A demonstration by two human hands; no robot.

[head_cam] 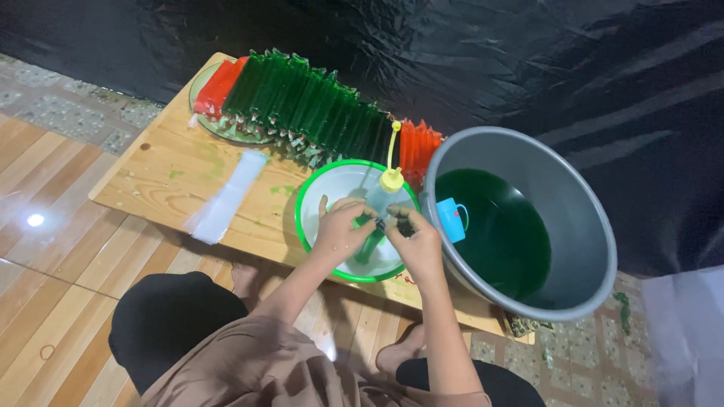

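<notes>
Centre of frame: a narrow clear plastic tube bag of green liquid (371,243) is gripped from both sides. Left hand (338,232) is closed around its left side, right hand (413,240) is pinched on its top end; both are clamped on the bag, fingers together. The bag is held over a round white bowl with a green rim (311,188), smooth glossy plastic.

Inside the bowl, a translucent squeeze bottle (381,197) with a yellow cap and long thin yellow nozzle is stood upright, just behind the hands.

Right of centre: a large grey round basin (573,226), matte plastic, is part-filled with dark green liquid. A small blue cup with a handle (452,219) is seen at its left inner wall.

Upper centre: a ribbed row of filled green tube bags (309,105), red-orange ones at both ends, is leaned partly on a green plate (219,126).

All are set on a low pale wooden board table (162,177), grain visible. A flat empty clear bag (226,197) is laid on it, left of the bowl.
</notes>
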